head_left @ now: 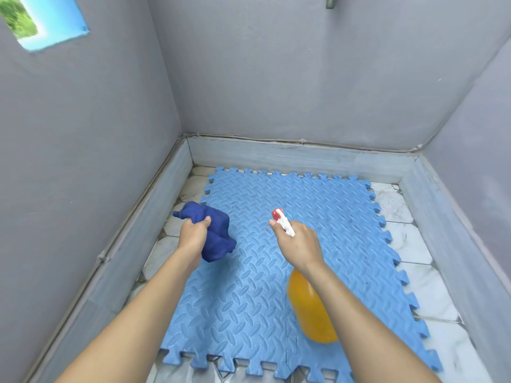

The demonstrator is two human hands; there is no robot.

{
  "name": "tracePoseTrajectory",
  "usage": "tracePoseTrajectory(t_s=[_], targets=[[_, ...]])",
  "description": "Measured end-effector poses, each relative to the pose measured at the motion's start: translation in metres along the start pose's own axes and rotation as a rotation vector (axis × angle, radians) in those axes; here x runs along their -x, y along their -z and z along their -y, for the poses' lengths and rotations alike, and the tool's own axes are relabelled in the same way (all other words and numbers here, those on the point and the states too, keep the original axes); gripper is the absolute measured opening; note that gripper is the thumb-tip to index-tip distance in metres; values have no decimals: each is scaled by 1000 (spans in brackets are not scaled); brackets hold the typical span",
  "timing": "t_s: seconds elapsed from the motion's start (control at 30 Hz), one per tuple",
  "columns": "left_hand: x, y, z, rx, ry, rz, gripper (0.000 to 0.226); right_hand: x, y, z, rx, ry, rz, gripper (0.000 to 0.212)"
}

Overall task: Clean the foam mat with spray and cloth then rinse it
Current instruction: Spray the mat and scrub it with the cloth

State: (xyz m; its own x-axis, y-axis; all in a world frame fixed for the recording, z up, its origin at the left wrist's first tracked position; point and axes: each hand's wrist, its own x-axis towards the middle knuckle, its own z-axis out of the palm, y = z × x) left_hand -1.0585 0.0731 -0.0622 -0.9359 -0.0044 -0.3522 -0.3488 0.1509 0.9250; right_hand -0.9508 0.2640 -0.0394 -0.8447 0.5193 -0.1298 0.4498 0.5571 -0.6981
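Foam mat (249,272) lies flat on the tiled floor (409,244), two interlocked tiles with toothed edges all round. Far edge sits just short of the grey kerb (290,158); left edge near the left kerb, with a thin strip of floor showing. On the right a wider strip of tile stays bare between mat and wall. Grey walls (276,78) box you in on three sides.

Your left hand (193,233) is out over the mat's left edge, fingers curled tight on a bunched dark blue cloth (215,236), which hangs clear of the mat.

Your right hand (297,241) is over the middle of the mat, fingers wrapped round the neck of the spray bottle (312,308); red-and-white nozzle points away from you, index finger forward at the trigger.

Orange bottle body is partly behind your right forearm. Mat's near edge is cut off at the frame bottom. A pipe stub (331,1) is clipped at the top, a small window opening (41,20) at top left.
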Motion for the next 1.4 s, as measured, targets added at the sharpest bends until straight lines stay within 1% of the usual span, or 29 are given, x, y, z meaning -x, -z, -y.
tracePoseTrajectory(t_s=[0.13,0.2,0.27,0.37,0.4,0.47,0.53,0.67,0.73,0.8,0.9,0.97,1.07,1.1,1.2,1.27,1.4], targets=[[1,-6,0,-5,-17,13,7,3,15,-13,-59,-8,-59,43],[0,-8,0,1,-31,10,10,2,26,-25,-79,-30,-114,44],[-3,-10,1,7,-29,7,15,2,38,-40,-106,-107,-192,47],[-8,-13,1,-9,-40,-6,16,0,56,-62,-148,-256,-295,52],[-10,-14,2,-19,-46,-3,20,-1,62,-69,-162,-305,-318,53],[-14,-18,3,-31,-55,1,32,-3,72,-81,-215,-375,-322,50],[-16,-21,4,-45,-56,3,37,-3,80,-87,-270,-412,-307,44],[-18,-27,7,-22,-50,14,43,0,82,-88,-295,-415,-297,47],[-17,-30,7,2,-51,9,41,2,82,-87,-298,-410,-276,46],[-15,-28,6,12,-59,-10,38,3,84,-85,-304,-393,-235,45],[-17,-19,4,8,-53,-42,37,10,84,-76,-284,-316,-141,45],[-19,-7,-2,20,-36,-36,39,19,75,-67,-214,-259,-19,46],[-22,19,-10,4,-39,-58,40,42,46,-57,-87,-176,268,42],[-21,23,-13,6,-46,-56,39,51,39,-56,-48,-136,337,41],[-19,37,-17,2,-63,-72,34,75,23,-45,53,-21,460,45],[-17,45,-15,13,-47,-76,33,90,14,-38,72,26,523,48],[-14,61,-9,26,-3,-112,38,119,-7,-39,85,97,673,45]])
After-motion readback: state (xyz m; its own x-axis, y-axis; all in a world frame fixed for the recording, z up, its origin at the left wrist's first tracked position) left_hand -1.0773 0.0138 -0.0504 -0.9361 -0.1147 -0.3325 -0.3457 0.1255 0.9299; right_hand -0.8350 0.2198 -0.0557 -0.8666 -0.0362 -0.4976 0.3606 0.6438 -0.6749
